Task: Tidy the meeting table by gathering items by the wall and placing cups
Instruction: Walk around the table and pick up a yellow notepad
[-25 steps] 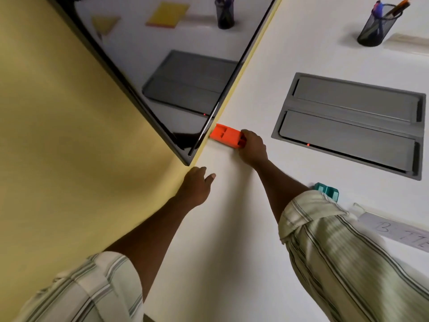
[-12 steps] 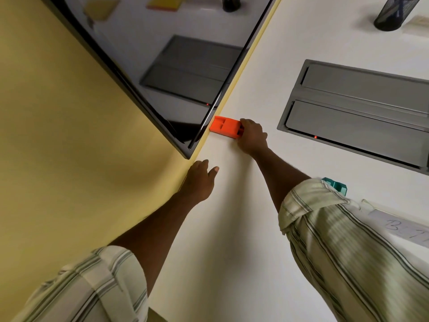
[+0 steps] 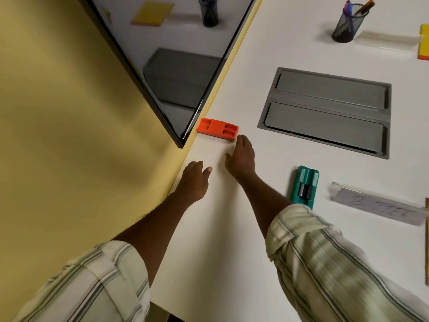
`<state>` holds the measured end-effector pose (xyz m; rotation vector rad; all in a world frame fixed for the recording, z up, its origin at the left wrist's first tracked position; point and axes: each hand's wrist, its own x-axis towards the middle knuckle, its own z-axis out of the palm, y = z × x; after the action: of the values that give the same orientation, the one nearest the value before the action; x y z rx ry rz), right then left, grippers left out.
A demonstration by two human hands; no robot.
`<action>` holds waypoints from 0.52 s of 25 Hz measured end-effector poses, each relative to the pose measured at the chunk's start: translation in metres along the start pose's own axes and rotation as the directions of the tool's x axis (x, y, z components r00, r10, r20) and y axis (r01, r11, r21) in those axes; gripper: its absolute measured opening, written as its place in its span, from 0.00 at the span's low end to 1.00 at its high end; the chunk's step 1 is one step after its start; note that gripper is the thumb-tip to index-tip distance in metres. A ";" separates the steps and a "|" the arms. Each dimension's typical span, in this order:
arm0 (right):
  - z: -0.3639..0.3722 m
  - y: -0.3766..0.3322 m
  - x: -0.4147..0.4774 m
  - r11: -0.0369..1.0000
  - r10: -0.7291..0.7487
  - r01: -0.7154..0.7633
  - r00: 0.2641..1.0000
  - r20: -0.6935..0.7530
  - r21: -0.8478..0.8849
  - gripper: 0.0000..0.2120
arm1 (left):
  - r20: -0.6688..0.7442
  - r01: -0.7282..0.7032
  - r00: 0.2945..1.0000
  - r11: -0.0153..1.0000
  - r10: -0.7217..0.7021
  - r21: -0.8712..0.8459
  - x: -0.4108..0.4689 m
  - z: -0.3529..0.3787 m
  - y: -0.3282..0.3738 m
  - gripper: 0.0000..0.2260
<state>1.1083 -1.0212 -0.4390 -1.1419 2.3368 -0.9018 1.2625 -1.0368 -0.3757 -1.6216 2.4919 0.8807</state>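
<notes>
The right hand (image 3: 241, 159) lies flat on the table (image 3: 232, 240), palm down, fingers straight and close together, holding nothing. Its fingertips reach the near end of the orange block (image 3: 217, 129); whether they touch it is hard to tell. The left hand (image 3: 195, 180) sits beside it at the table's edge by the wall (image 3: 58, 112), fingers loosely bent, thumb sticking out, also holding nothing. Both forearms come out of rolled sleeves of pale, striped woven cloth.

The orange block is a flat rectangle of matte plastic with square recesses moulded into its top. It lies on the table with its far end against the wall, right under the lower corner of a glossy black screen (image 3: 162, 66) that mirrors the table.

Right of the right forearm lies a teal block (image 3: 305, 185), the same kind of moulded plastic, with two dark cylinders set in its middle. Just beyond it is a clear plastic name holder (image 3: 376, 205) with blurred handwriting. A grey brushed-metal hatch (image 3: 325, 112) with two long flaps is sunk into the smooth white tabletop. Farther off stand a black wire-mesh pen pot (image 3: 346, 24) with pens, a second clear holder (image 3: 390, 41), and a yellow pad (image 3: 424, 40) at the frame's edge. The wall is plain matte yellow.
</notes>
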 end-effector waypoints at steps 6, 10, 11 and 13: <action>-0.019 -0.001 -0.084 0.985 -0.082 0.086 0.996 0.032 -0.150 0.24 | 0.019 -0.120 0.993 0.993 0.120 0.012 -0.049 -0.005 0.006 0.20; -0.042 -0.014 -0.130 0.977 -0.058 0.058 0.998 0.004 -0.205 0.23 | -0.011 -0.192 0.981 0.981 0.193 0.013 -0.087 -0.014 0.007 0.20; -0.048 -0.018 -0.142 0.973 -0.050 0.044 0.999 -0.020 -0.225 0.23 | -0.011 -0.208 0.978 0.978 0.208 0.013 -0.097 -0.016 0.006 0.21; -0.057 -0.027 -0.171 0.967 -0.025 0.005 0.997 -0.075 -0.256 0.23 | -0.020 -0.242 0.970 0.970 0.242 0.006 -0.121 -0.020 -0.001 0.21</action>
<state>1.1911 -0.8750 -0.3694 -1.2451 2.5685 -0.6734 1.3227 -0.9466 -0.3195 -1.3501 2.7462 0.8841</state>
